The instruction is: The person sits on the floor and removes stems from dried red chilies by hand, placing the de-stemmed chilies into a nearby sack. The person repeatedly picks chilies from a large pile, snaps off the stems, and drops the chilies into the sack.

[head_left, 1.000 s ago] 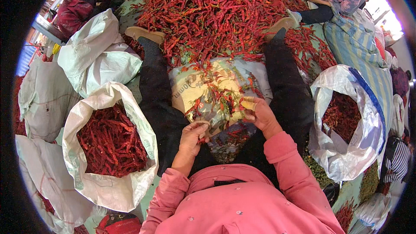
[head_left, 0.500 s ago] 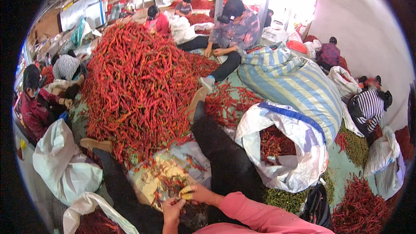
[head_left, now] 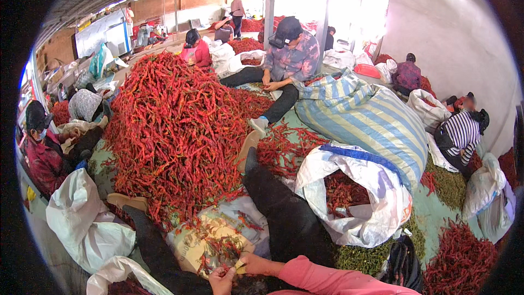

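Observation:
At the lower edge my left hand [head_left: 221,281] and my right hand [head_left: 254,265] meet fingertip to fingertip between my outstretched legs. Both have their fingers pinched together; whatever is in them is too small to make out. Yellow wrapping [head_left: 240,267] covers a finger or two of the right hand. Just beyond them, loose red chili peppers and dry stems [head_left: 221,248] lie on a flattened printed sack [head_left: 188,240]. A tall heap of red chili peppers [head_left: 169,131] rises past my feet.
To my right an open white sack [head_left: 376,232] holds red chilies, beside a large striped sack [head_left: 365,114]. White sacks [head_left: 82,224] stand at my left. Green stems [head_left: 360,257] and a dark bag [head_left: 403,265] lie by my right leg. Across the heap sits a co-worker [head_left: 295,57]; several others sit around.
The view has tilted upward, so my hands and the heap sit lower in the picture. My hands stay together, pinching. The co-worker opposite has shifted their hands slightly.

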Motion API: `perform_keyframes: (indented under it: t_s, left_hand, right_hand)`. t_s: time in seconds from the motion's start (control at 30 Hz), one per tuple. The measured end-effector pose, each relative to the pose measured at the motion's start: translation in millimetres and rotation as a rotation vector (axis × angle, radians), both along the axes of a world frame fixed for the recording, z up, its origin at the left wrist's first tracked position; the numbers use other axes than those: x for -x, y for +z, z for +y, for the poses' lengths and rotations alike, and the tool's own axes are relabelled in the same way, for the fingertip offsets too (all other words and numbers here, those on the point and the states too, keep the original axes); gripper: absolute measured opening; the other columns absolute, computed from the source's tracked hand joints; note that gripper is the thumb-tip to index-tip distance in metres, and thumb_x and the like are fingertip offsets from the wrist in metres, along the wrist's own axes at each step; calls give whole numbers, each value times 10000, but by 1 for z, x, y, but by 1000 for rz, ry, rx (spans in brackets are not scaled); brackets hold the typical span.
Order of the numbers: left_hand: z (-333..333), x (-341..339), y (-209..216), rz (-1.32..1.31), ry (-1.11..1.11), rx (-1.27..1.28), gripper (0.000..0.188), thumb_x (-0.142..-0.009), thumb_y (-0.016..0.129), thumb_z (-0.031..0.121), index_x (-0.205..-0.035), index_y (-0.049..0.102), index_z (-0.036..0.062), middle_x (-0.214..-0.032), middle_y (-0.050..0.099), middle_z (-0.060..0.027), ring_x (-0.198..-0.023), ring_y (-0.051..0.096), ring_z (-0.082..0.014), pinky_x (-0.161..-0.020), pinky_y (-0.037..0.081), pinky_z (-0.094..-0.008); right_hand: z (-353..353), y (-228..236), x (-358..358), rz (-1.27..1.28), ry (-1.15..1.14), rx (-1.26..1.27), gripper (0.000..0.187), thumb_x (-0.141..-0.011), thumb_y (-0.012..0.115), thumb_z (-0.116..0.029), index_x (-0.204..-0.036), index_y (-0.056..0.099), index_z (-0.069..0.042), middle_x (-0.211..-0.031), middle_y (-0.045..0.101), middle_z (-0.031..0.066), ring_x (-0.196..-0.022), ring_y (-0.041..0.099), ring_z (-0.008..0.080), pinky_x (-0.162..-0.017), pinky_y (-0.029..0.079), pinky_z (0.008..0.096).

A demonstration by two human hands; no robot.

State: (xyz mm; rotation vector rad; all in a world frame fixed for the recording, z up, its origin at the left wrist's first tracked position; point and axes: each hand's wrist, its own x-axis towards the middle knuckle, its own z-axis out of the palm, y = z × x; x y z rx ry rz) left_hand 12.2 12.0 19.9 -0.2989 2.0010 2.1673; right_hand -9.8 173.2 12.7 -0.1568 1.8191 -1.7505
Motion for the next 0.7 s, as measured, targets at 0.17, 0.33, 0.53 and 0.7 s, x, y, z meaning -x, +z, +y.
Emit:
perform_keyframes:
  t_s: [0.17,0.33,0.53,0.7]
  left_hand:
    - [0,-7,-7,499,43,493,205,-751,663,88,-662,498,5,-549,514,-63,-465,485,-170,-443,382,-312]
    - [4,-7,13,718,27,901,254,-802,618,179,-690,465,9,-556,471,-154,-471,449,-336,-427,361,-359]
    - [2,10,30,450,84,436,234,-841,590,163,-717,464,9,-584,513,-108,-437,476,-202,-413,407,-327]
    - [-21,27,-21,48,149,-77,101,-795,610,64,-838,548,-4,-641,585,-83,-448,506,-124,-422,448,-295]
  right_hand:
    - [-9,9,-3,53,10,-154,238,-815,580,-210,-677,576,-16,-497,493,29,-435,470,115,-406,343,282]
    - [-22,-9,-4,568,10,-588,174,-784,538,-138,-722,571,21,-608,579,166,-550,579,304,-523,437,410]
    - [-13,-17,-5,361,140,-496,146,-761,542,-126,-796,604,2,-733,598,199,-721,594,360,-637,457,420]
    - [19,-13,-7,451,338,-537,175,-773,550,-143,-896,603,-29,-805,608,183,-731,595,355,-654,469,409]
